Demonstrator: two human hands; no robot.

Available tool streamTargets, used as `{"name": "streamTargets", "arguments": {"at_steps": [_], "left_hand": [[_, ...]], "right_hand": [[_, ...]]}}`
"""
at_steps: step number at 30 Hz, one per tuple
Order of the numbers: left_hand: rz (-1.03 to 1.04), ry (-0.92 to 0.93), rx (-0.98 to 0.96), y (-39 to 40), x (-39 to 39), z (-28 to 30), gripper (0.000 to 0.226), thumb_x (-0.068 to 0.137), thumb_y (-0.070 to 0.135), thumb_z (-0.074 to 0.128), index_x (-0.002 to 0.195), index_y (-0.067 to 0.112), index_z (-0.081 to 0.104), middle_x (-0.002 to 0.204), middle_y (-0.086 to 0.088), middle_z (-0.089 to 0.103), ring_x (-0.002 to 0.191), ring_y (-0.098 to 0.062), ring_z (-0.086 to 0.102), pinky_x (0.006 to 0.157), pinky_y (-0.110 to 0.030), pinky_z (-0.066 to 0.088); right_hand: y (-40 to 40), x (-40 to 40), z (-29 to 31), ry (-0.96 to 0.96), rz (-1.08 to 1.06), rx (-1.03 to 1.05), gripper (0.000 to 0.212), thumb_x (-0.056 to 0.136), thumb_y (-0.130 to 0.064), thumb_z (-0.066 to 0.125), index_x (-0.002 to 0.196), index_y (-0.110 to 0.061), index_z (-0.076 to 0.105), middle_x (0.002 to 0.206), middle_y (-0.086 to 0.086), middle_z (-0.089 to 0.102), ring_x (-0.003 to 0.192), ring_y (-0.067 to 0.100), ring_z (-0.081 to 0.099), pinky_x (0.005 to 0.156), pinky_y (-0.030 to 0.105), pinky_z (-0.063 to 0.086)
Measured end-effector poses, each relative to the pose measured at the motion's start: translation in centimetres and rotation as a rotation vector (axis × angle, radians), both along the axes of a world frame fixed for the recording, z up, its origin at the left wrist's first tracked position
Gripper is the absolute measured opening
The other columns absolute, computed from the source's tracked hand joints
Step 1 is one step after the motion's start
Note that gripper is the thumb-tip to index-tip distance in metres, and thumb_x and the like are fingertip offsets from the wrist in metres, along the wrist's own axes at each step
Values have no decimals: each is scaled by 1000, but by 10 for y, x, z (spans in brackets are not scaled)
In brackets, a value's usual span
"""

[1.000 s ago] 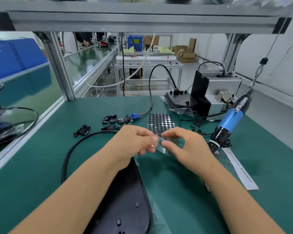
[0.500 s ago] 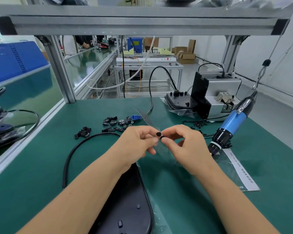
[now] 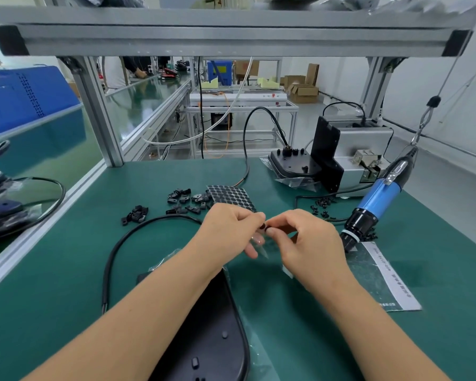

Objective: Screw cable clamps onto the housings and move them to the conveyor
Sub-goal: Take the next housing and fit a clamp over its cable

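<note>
both hands meet above the green table (image 3: 66, 270), fingertips touching. left hand (image 3: 228, 232) and right hand (image 3: 305, 243) each pinch a tiny black round piece (image 3: 263, 227) between them; too small to tell what it is, mostly hidden by the fingers. left fingers also hold a clear film (image 3: 260, 244), edges hard to make out. black housing (image 3: 204, 325) lies flat on the table under the left forearm, its near end cut off by the frame bottom, long axis running from the viewer away toward the hands, rounded end pointing away. its black cable (image 3: 116, 251) loops off to the left. cable clamps (image 3: 184, 200) scattered in small piles beyond the hands, just beside a dotted pad sheet (image 3: 231, 195). blue screwdriver (image 3: 374, 202) hangs tilted at right, tip down near a printed bag (image 3: 382, 279). second housing (image 3: 294, 165) sits at the far side of the table against a grey machine (image 3: 360, 149). conveyor (image 3: 39, 160) at left, partly cut off.
</note>
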State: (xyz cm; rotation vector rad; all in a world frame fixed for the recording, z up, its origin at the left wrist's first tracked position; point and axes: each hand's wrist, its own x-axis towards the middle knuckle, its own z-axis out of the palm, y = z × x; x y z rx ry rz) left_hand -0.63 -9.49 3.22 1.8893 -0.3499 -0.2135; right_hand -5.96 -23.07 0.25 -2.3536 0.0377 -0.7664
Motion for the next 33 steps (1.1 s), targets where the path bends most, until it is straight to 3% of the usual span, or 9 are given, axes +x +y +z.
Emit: {"name": "streamTargets", "arguments": {"at_steps": [4, 9, 13, 18, 22, 25, 28, 30, 33], "left_hand": [[11, -36, 62, -3, -3, 2, 53, 91, 23, 60, 39, 20, 59, 37, 8, 52, 48, -15, 42, 45, -12, 34], [52, -33, 2, -7, -4, 1, 35, 87, 19, 60, 63, -5, 67, 59, -9, 69, 62, -18, 48, 65, -34, 43], [46, -32, -1, -7, -3, 1, 31, 89, 21, 59, 66, 9, 74, 63, 1, 72, 64, -20, 51, 68, -36, 47], [-82, -33, -28, -2, -1, 0, 29, 93, 24, 58, 72, 16, 75, 60, 11, 69, 49, 5, 53, 49, -4, 36], [-126, -107, 0, 2, 2, -6, 19, 90, 20, 62, 77, 16, 76, 69, -10, 68, 60, -10, 48, 60, -18, 36], [-143, -167, 32, 3, 1, -9, 16, 91, 16, 62, 82, 17, 76, 62, 10, 65, 56, -5, 50, 58, -14, 40], [-153, -156, 13, 2, 1, -9, 13, 88, 9, 65, 83, 16, 75, 79, 0, 75, 74, -12, 66, 81, -28, 52], [-144, -191, 15, 1, 0, -10, 14, 86, 5, 67, 81, 16, 74, 81, -3, 75, 73, -9, 65, 82, -29, 52], [-100, -227, 35, -1, 0, -11, 14, 85, 5, 68, 81, 16, 75, 81, -8, 75, 77, -25, 67, 83, -38, 52]], "right_hand": [[-2, 1, 0, -2, -28, 61, 13, 79, -18, 72, 76, -29, 67, 79, -15, 67, 76, 7, 63, 71, 38, 51], [0, 0, -3, -44, -75, 36, 10, 78, -17, 74, 76, -24, 67, 76, -12, 68, 73, 16, 64, 67, 39, 51], [-1, 1, -3, -30, -57, 62, 16, 79, -17, 72, 74, -28, 61, 74, -14, 65, 72, 15, 64, 68, 40, 51], [-4, 1, -2, -22, -36, 139, 19, 82, -18, 67, 73, -29, 55, 72, -16, 63, 70, 10, 61, 70, 41, 50], [-5, 1, -2, -12, -4, 204, 16, 84, -16, 66, 79, -28, 56, 73, -17, 63, 69, 4, 60, 70, 32, 51], [-8, 1, 1, -5, 46, 246, 17, 84, -10, 68, 85, -27, 64, 77, -19, 66, 76, -1, 62, 70, 14, 48], [-11, 0, 3, 27, 78, 256, 14, 83, -8, 70, 82, -23, 70, 77, -16, 69, 74, 0, 64, 71, 18, 50], [-10, 0, 4, 27, 81, 235, 14, 82, -8, 70, 80, -22, 70, 76, -15, 69, 74, 2, 64, 72, 22, 51], [-7, 0, 3, -7, 49, 158, 14, 81, -10, 71, 77, -22, 66, 75, -15, 66, 72, 3, 62, 69, 27, 52]]}}
